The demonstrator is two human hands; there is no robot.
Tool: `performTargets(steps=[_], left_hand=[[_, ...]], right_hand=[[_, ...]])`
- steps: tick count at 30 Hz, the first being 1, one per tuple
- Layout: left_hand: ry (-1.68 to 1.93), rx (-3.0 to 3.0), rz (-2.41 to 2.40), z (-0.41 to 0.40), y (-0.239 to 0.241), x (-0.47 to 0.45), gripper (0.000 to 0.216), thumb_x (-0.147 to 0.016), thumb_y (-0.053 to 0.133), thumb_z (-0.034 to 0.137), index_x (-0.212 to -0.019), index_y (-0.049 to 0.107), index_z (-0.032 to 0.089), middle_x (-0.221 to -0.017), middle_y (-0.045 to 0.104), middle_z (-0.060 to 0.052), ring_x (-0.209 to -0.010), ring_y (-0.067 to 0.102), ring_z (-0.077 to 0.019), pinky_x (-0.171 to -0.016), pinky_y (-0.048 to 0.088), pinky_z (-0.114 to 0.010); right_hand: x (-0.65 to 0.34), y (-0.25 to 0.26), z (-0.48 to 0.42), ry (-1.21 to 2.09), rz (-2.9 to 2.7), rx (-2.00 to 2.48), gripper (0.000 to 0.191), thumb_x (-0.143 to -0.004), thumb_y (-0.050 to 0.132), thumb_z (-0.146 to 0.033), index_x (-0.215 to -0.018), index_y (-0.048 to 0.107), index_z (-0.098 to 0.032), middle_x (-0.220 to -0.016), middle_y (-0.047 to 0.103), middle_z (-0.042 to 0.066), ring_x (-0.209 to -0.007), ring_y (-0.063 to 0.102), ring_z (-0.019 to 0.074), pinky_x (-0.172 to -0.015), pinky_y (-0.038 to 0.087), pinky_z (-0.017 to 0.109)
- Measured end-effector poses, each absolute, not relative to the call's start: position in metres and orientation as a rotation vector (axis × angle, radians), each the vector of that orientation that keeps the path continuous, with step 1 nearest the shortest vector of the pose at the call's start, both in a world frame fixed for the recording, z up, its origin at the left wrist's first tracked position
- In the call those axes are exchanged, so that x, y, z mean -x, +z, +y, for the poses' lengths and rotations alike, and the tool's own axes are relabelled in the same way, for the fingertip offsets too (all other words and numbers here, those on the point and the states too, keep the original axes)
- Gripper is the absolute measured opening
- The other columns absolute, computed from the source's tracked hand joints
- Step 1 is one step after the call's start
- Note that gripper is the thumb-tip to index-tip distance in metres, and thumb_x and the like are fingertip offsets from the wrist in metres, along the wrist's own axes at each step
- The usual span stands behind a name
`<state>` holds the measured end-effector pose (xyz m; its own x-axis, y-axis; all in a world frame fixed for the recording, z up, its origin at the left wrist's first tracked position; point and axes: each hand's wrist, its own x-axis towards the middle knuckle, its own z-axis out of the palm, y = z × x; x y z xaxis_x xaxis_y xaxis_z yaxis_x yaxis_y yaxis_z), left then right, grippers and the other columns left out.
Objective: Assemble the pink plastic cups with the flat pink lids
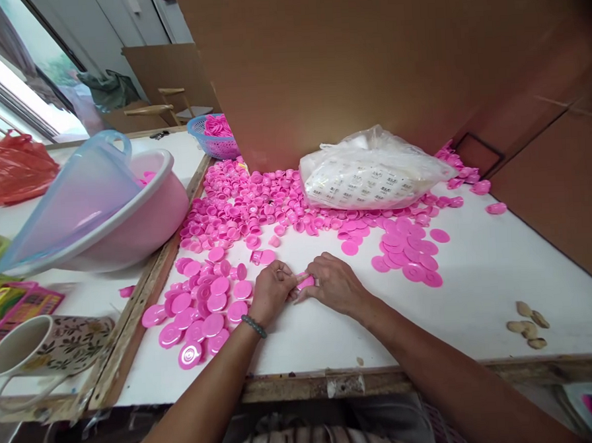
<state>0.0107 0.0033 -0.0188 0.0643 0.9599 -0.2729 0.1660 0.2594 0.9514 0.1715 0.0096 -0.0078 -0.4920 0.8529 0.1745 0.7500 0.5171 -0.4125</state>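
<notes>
Both hands meet over the white tabletop near its front. My left hand and my right hand are closed on a small pink plastic disc, gripped between the fingertips of both. The fingers hide part of it. Left of my left hand lies a loose pile of round pink pieces with disc-shaped tops. To the right of my right hand, flat pink discs overlap in a heap. Many small pink cup-shaped pieces spread across the table behind my hands.
A clear plastic bag of printed white packets rests against a tall cardboard box. A wooden strip divides the left side, where a pink basin and a floral mug stand. Several nut shells lie at right.
</notes>
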Motion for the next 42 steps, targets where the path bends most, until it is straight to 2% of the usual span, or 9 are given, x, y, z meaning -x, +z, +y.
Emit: performTargets(steps=[5,11,19,22,26,30,34,37,42], left_hand=[[0.800,-1.133,1.255,0.004,-0.015,-0.006,0.038,-0.060,0.074,0.039,-0.073,0.048,0.015,-0.048,0.055,0.004,-0.041,0.052,-0.0082,-0.042,0.041,-0.019],[0.685,-1.089,1.288,0.008,-0.009,-0.004,0.038,-0.056,0.077,0.033,-0.072,0.048,0.014,-0.051,0.058,0.002,-0.046,0.057,-0.0109,-0.045,0.046,-0.021],[0.641,-1.200,1.342,0.009,-0.010,-0.011,0.031,-0.064,0.071,0.033,-0.069,0.044,0.018,-0.045,0.053,0.004,-0.040,0.053,-0.0111,-0.040,0.041,-0.020],[0.548,-1.417,1.461,0.004,0.003,-0.007,0.021,-0.069,0.064,0.031,-0.071,0.047,0.018,-0.046,0.053,0.004,-0.039,0.049,-0.0100,-0.039,0.033,-0.019],[0.257,-1.759,1.757,-0.005,0.036,0.016,0.011,-0.073,0.058,0.027,-0.072,0.054,0.017,-0.060,0.060,-0.001,-0.052,0.055,-0.0140,-0.046,0.035,-0.022],[0.178,-2.068,2.054,0.001,0.056,0.038,0.028,-0.075,0.056,0.037,-0.094,0.058,0.016,-0.092,0.063,-0.011,-0.082,0.059,-0.0247,-0.061,0.044,-0.031],[0.290,-2.375,2.006,0.029,0.038,0.041,0.061,-0.072,0.059,0.048,-0.120,0.046,0.013,-0.125,0.047,-0.016,-0.119,0.038,-0.0327,-0.092,0.035,-0.042],[0.127,-2.329,1.965,0.041,0.015,0.041,0.071,-0.069,0.059,0.054,-0.124,0.043,0.011,-0.125,0.049,-0.016,-0.119,0.037,-0.0313,-0.097,0.030,-0.041],[0.037,-2.312,2.030,0.028,0.006,0.049,0.061,-0.074,0.058,0.046,-0.123,0.045,0.012,-0.125,0.049,-0.014,-0.117,0.040,-0.0287,-0.096,0.031,-0.038]], right_hand=[[-0.182,-0.004,0.013,0.864,-2.301,1.157,0.007,-0.076,0.063,-0.023,-0.082,0.067,-0.021,-0.075,0.059,0.000,-0.071,0.053,0.0125,-0.062,0.038,0.022],[-0.184,-0.011,0.019,1.337,-2.121,1.180,0.018,-0.077,0.054,-0.013,-0.089,0.065,-0.021,-0.070,0.056,-0.002,-0.065,0.059,0.0110,-0.057,0.042,0.020],[-0.180,-0.012,0.011,0.909,-2.331,1.218,0.014,-0.074,0.061,-0.014,-0.085,0.059,-0.021,-0.068,0.056,-0.003,-0.071,0.050,0.0125,-0.060,0.035,0.021],[-0.182,-0.014,0.010,0.880,-2.301,1.199,0.014,-0.074,0.065,-0.024,-0.087,0.062,-0.021,-0.072,0.058,-0.002,-0.072,0.052,0.0132,-0.062,0.037,0.022],[-0.195,-0.009,0.022,0.655,-2.133,1.350,0.020,-0.084,0.053,-0.034,-0.091,0.064,-0.019,-0.081,0.061,0.003,-0.077,0.053,0.0151,-0.067,0.040,0.026],[-0.218,-0.004,0.042,0.269,-1.968,1.722,0.030,-0.091,0.038,-0.030,-0.099,0.063,-0.016,-0.092,0.060,0.009,-0.088,0.051,0.0211,-0.065,0.041,0.030],[-0.231,-0.010,0.050,0.146,-2.085,1.849,0.041,-0.085,0.050,-0.037,-0.120,0.053,-0.017,-0.117,0.051,0.014,-0.106,0.043,0.0286,-0.073,0.043,0.035],[-0.229,-0.013,0.044,0.208,-2.184,1.800,0.036,-0.084,0.054,-0.031,-0.118,0.055,-0.019,-0.110,0.056,0.011,-0.102,0.046,0.0258,-0.074,0.043,0.034],[-0.210,-0.012,0.034,0.466,-2.233,1.619,0.016,-0.085,0.051,-0.020,-0.091,0.066,-0.019,-0.091,0.062,0.005,-0.086,0.053,0.0181,-0.068,0.043,0.027]])
